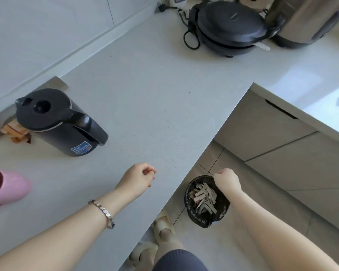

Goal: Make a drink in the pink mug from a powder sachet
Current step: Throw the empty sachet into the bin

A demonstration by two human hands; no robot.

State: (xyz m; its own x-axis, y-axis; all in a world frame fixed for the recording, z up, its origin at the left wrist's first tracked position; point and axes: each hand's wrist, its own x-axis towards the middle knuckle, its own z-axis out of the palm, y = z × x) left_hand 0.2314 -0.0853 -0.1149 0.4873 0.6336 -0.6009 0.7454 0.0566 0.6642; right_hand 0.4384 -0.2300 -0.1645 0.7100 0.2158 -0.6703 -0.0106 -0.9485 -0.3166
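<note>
A pale grey speckled countertop [145, 94] is seen filling the centre and left of the frame, bounded by a light wall at the upper left. A pink mug [6, 189] is placed at the left edge of the frame, only partly in view, its dark interior turned toward the left. A black electric kettle [61, 122] is stood on the counter above and to the right of the mug, well apart from it, with its lid closed and its handle turned toward the lower right; a blue label is carried low on its body. Crumpled brown sachet wrappers [16, 133] are lodged just behind the kettle at its left. At the top of the frame a black round lidded appliance [231, 30] with a coiled cord is set beside a steel-bodied appliance [301, 20]. The left hand [139, 178] is held over the counter near its front edge, fingers loosely curled, with nothing seen in it; a metal link bracelet [104, 212] is worn on that wrist. The right hand [226, 180] is held beyond the counter edge, directly above a small black-lined waste bin [205, 202] on the tiled floor, fingers closed toward the palm; whether anything is pinched cannot be told. Torn paper strips are contained in the bin. Pale slippers [160, 227] are seen at the bottom centre.
</note>
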